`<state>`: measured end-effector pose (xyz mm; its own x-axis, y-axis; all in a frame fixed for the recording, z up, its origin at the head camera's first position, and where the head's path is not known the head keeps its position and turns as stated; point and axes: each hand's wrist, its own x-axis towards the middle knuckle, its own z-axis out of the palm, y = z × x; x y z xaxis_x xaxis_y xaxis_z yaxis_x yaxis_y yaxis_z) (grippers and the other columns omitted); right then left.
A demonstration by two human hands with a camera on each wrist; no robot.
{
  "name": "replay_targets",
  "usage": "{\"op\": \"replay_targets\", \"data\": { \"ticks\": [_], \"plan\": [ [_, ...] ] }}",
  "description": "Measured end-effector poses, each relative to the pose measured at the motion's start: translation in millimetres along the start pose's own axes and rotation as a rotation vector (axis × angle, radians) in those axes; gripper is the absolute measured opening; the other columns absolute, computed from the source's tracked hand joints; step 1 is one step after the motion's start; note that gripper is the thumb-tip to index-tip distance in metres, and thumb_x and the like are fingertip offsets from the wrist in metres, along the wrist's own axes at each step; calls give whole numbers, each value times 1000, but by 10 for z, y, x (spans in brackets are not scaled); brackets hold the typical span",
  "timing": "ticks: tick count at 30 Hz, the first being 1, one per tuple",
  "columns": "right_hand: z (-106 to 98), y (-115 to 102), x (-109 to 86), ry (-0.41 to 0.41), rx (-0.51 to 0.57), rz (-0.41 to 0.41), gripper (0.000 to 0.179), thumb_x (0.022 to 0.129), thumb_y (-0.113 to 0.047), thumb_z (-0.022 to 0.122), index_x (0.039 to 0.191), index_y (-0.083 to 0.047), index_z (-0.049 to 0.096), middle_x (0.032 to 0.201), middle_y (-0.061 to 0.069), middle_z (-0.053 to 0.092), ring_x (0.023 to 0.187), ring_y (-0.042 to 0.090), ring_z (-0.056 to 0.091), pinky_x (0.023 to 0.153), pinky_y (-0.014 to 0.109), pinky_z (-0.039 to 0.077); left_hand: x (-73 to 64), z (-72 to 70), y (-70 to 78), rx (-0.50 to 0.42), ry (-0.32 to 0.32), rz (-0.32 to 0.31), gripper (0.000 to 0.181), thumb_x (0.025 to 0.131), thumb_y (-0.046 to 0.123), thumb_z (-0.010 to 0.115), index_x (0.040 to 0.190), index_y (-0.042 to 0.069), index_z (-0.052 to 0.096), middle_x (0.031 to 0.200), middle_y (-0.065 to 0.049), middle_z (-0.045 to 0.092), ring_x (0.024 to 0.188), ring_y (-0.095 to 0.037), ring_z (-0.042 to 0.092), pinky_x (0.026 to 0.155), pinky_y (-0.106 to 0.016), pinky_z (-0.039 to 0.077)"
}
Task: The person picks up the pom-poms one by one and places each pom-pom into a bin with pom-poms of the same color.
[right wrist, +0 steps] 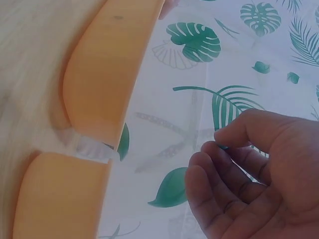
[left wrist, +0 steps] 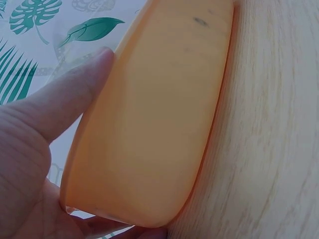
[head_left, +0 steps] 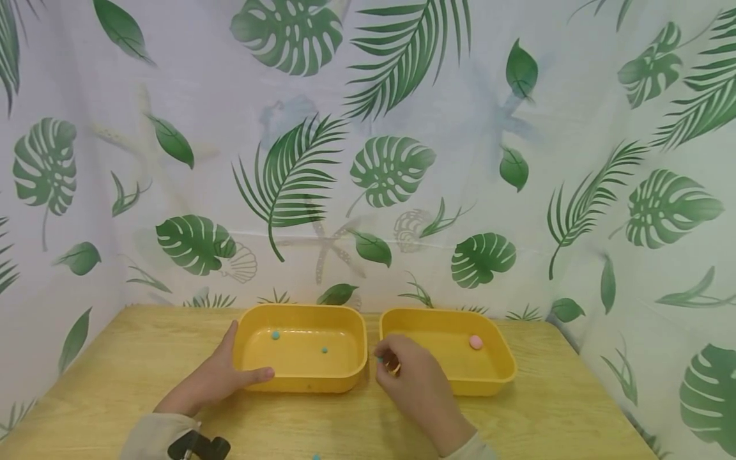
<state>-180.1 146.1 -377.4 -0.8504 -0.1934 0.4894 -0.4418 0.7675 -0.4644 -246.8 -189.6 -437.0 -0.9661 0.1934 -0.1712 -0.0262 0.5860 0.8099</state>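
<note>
My left hand (head_left: pixel 221 370) grips the left yellow tub (head_left: pixel 310 384) by its left end, the thumb over the front rim and the fingers around the far side. In the left wrist view, the thumb (left wrist: pixel 89 74) lies at the rim of that tub. Two small teal balls (head_left: pixel 276 335) of different sizes lie on its floor. My right hand (head_left: pixel 416 383) pinches a tiny teal ball (head_left: pixel 379 359) between thumb and index fingertip, above the gap between the tubs. Its other fingers are curled in. A pink ball (head_left: pixel 475 342) lies in the right yellow tub (head_left: pixel 483 387).
Both tubs stand side by side on a wood-grain table (head_left: pixel 552 415), against a leaf-print cloth (head_left: pixel 402 268) that hangs behind and at the sides. Another teal bit (head_left: pixel 316 457) lies at the bottom edge of the head view. A black device (head_left: pixel 198 445) sits on the left wrist.
</note>
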Motion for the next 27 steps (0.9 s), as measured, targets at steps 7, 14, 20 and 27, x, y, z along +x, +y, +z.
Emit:
{"op": "replay_targets", "data": {
  "ticks": [7,14,20,27],
  "plan": [
    [-65,76,29,20,3,41,19,84,3,75,90,-14,70,84,-7,65,76,9,60,68,23,55,-10,-4,-10,-13,-1,6,139,83,53,84,161,0,-19,166,-37,4,150,-56,19,120,-69,17],
    [-110,115,38,35,-4,47,17,86,1,77,89,-14,70,83,-7,65,75,9,60,67,23,54,-17,-7,-1,-30,-13,19,138,84,52,83,160,0,-20,166,-37,2,151,-55,17,120,-68,15],
    [-132,135,42,45,-20,51,13,87,-3,77,89,-14,71,80,-7,64,73,8,59,66,24,54,-28,7,44,-20,-20,20,138,84,54,82,160,0,-20,166,-37,1,151,-57,13,119,-69,14],
    [-145,137,48,43,-28,61,12,89,-6,78,88,-15,70,79,-9,63,72,8,59,66,24,53,-47,15,69,-14,-18,15,138,84,53,82,160,0,-20,166,-37,1,151,-57,14,120,-69,14]
  ]
}}
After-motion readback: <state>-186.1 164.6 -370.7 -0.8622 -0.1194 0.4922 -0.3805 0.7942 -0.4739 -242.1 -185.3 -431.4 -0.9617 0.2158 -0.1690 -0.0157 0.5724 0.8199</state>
